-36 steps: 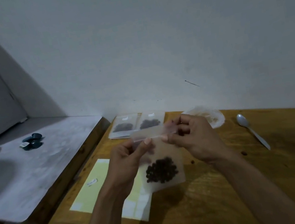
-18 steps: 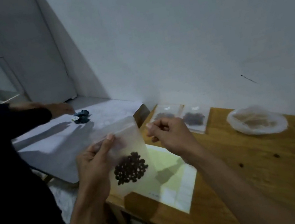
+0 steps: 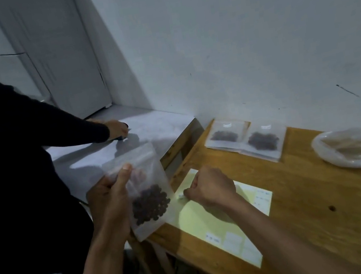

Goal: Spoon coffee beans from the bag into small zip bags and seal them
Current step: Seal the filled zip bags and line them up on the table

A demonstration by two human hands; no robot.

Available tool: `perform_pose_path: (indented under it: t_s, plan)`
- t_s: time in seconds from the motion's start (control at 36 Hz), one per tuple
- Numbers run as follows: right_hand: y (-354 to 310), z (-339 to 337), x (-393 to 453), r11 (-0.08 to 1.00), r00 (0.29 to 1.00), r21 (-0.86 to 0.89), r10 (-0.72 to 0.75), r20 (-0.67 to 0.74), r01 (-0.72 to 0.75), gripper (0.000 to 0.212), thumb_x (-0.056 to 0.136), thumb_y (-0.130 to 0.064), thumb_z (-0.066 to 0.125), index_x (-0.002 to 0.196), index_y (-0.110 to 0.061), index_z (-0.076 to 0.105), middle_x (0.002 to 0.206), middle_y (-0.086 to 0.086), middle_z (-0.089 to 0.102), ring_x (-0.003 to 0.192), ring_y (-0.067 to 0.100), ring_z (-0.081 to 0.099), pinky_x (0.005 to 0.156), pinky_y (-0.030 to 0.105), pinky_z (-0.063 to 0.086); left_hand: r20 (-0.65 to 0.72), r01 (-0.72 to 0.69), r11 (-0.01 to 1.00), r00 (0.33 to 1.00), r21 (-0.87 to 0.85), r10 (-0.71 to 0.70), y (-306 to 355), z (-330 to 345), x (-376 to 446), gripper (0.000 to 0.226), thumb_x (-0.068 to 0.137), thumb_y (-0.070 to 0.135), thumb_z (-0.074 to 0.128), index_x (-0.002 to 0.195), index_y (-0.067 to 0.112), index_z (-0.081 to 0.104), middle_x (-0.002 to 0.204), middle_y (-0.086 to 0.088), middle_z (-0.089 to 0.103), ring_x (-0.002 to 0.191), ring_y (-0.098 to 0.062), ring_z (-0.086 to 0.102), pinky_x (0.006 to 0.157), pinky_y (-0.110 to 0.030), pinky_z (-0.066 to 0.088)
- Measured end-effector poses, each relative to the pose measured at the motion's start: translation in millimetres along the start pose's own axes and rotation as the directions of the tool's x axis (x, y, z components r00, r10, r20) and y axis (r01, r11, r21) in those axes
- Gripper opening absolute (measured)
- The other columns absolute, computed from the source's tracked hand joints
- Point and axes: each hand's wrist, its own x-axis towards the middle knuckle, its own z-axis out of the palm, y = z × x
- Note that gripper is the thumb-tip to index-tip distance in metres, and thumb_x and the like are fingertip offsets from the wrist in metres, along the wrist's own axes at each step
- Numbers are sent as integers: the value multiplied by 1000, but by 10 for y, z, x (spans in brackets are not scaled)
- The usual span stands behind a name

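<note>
1. A small zip bag (image 3: 146, 191) of coffee beans (image 3: 150, 204) is pinched near its top by the left hand (image 3: 111, 198), thumb against fingers.
2. A small label (image 3: 181, 196) on the yellow sheet (image 3: 222, 220) is pinched by the right hand (image 3: 211, 186) (fingers closed together).
3. The bag could slip, since only one corner is gripped; the label could tear if peeled quickly.
</note>
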Motion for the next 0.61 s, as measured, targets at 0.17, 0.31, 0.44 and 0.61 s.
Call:
perform_pose_path:
  t_s: [0.17,0.31,0.44,0.61]
  plan:
    - [-41,14,18,1000,1000,-8,-10,23,10,29,74,-42,81,71,-23,60,68,-6,57,83,27,69,88,46,50,-87,-21,998,996,-64,15,-2,54,-27,17,90,25,73,87,8,76,96,-12,77,94,-28,74,88,-44,58]
    - [21,33,85,999,996,23,-47,70,46,30,81,-29,74,61,-22,53,56,-7,45,69,24,54,77,40,39,-40,26,995,999,-97,-30,22,49,-37,14,90,25,72,93,12,76,103,-11,76,98,-27,73,95,-52,55]
    - [56,-187,-27,981,994,170,-105,28,98,37,91,-21,66,56,-14,60,61,-2,63,73,21,70,72,49,60,-50,65,990,996,-124,-71,85,80,-55,18,85,28,77,95,13,78,101,-8,77,97,-27,74,93,-53,55]
    - [-64,-739,-363,870,950,383,-262,-172,310,20,92,-34,68,80,-19,68,66,-8,59,54,2,49,51,20,42,91,193,968,979,-160,-180,222,375,-166,21,87,30,71,94,10,75,93,-6,78,89,-24,75,79,-43,59]
